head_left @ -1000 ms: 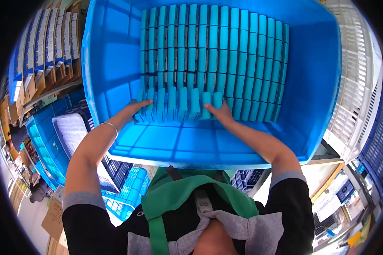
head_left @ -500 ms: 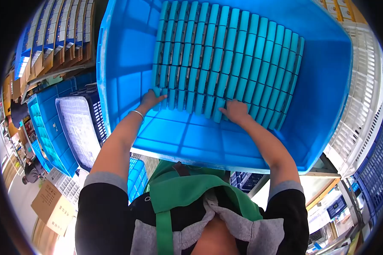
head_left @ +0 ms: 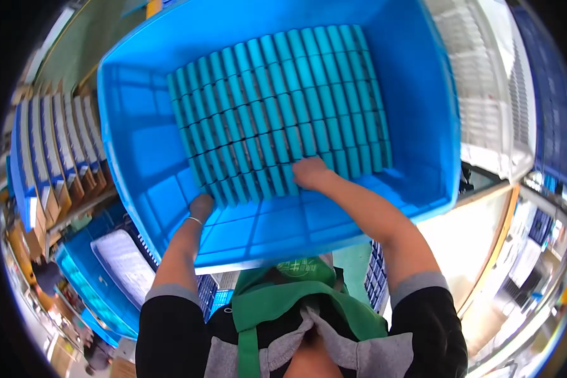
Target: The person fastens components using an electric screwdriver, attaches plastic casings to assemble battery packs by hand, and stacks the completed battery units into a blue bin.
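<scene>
A large blue bin (head_left: 309,239) is in front of me, with rows of teal blocks (head_left: 277,94) standing side by side on its floor. My left hand (head_left: 201,206) is at the lower left end of the nearest row, by the bin's near wall; its fingers are blurred and partly hidden. Against the front of that row, right of its middle, rests my right hand (head_left: 310,173), its fingers curled in on the blocks. Whether it grips one of them cannot be made out.
White plastic crates (head_left: 485,94) stand at the right, with dark blue crates (head_left: 548,88) beyond. At the left are a rack of stacked trays (head_left: 57,138), another blue bin (head_left: 94,286) with teal contents and a white-lined crate (head_left: 123,261). A person (head_left: 97,354) is at the lower left.
The nearest row, leaning and uneven earlier, now lines up with the other rows. The view has turned, so the bin appears tilted and further left. My right hand's fingers have curled in.
</scene>
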Available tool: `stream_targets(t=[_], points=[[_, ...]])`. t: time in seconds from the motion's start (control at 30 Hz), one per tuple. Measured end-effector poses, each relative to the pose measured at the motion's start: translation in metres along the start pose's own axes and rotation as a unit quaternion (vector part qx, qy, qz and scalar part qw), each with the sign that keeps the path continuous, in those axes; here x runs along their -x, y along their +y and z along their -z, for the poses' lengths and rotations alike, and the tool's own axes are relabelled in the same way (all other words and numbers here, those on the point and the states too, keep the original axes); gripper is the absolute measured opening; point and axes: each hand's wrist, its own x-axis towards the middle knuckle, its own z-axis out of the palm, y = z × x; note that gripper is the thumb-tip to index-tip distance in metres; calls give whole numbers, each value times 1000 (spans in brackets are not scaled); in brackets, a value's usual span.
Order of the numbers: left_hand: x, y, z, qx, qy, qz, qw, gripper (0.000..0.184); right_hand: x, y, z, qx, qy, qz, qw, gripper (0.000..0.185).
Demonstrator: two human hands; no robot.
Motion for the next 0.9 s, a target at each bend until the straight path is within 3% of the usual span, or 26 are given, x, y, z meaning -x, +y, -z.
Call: stream_targets(t=[0.1,0.2,0.27,0.33,0.4,0.43,0.47,0.5,0.57,0.63,0.67,0.73,0.77,0.83,0.9], points=[[-3,0,13,-21,-20,-30,999,33,64,-20,63,-95,149,19,984,26],[-10,20,33,-29,-40,-87,995,32,154,-49,72,-220,331,-12,918,27],[-17,44,58,31,-22,-161,986,31,211,-61,38,-318,384,-5,867,29],[9,99,96,230,71,-221,945,23,264,-73,-19,-378,422,-42,823,28],[31,152,127,195,204,-330,901,23,323,-94,-85,-383,425,-140,808,26],[46,182,133,193,278,-408,848,25,345,-109,-126,-385,408,-201,803,25],[56,208,146,258,187,-428,846,24,367,-124,-166,-393,388,-257,793,24],[77,243,149,231,194,-443,844,23,392,-143,-204,-412,400,-292,765,25],[157,329,108,132,252,-546,788,20,445,-184,-295,-435,419,-348,717,23],[241,400,45,71,166,-578,796,18,494,-224,-371,-501,446,-377,639,23],[282,425,9,36,130,-587,798,17,505,-252,-420,-508,547,-380,546,25],[349,469,-85,-29,65,-691,719,13,541,-289,-484,-543,533,-445,473,30],[336,485,-129,-75,12,-709,701,15,533,-297,-508,-563,512,-479,438,36],[392,503,-219,-154,-57,-736,657,17,547,-335,-560,-555,536,-504,388,39],[455,510,-286,-259,-117,-787,548,18,566,-359,-594,-569,543,-522,330,38]])
